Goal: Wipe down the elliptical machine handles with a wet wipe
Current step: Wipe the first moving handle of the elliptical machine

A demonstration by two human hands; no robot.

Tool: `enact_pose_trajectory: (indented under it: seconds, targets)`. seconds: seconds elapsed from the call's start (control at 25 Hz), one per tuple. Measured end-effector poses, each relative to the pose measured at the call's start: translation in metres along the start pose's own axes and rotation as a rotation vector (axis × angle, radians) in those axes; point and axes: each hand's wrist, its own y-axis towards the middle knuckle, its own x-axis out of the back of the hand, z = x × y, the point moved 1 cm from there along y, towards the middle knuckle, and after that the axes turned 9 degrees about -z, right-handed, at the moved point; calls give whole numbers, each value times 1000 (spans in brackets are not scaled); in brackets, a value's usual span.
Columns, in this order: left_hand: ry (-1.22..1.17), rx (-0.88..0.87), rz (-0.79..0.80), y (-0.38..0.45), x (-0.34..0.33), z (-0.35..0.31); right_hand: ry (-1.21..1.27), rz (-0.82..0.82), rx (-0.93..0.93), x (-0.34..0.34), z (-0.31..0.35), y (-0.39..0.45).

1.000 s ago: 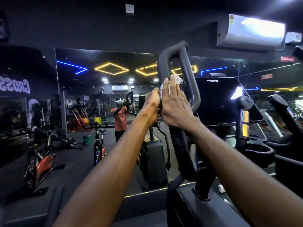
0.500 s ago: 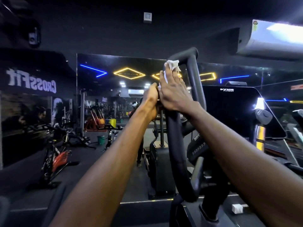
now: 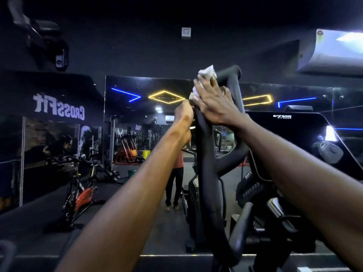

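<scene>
A black looped elliptical handle [image 3: 208, 173] rises in front of me, its top bend near the upper middle. My right hand [image 3: 214, 101] presses a crumpled white wet wipe [image 3: 207, 73] against the handle just below that bend, fingers wrapped over the bar. My left hand [image 3: 183, 116] grips the same bar from the left side, a little lower, touching the right hand. Only the wipe's upper corner and a small edge by my fingertips show; the rest is under my palm.
The machine's dark console [image 3: 290, 138] stands to the right. A wall mirror [image 3: 137, 134] ahead reflects a person and gym gear. A spin bike [image 3: 78, 195] stands on the floor at left. An air conditioner [image 3: 334, 54] hangs at upper right.
My right hand has slid the wipe upward along the handle toward its top bend. My left hand has stayed on the bar beside it. My view has tilted and shifted.
</scene>
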Motion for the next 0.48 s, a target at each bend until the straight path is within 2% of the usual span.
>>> enact_pose_trajectory:
  seconds: [0.08, 0.2, 0.28, 0.48]
  targets:
    - [28, -22, -1, 3, -4, -3, 24, -11, -74, 2, -2, 16]
    - [96, -57, 30, 8, -11, -12, -58, -80, 8, -3, -12, 14]
    - [122, -58, 12, 14, -15, -17, -128, -120, 0, 1, -26, 22]
    - [197, -173, -7, 28, -37, -27, -146, -115, 17, 5, -52, 38]
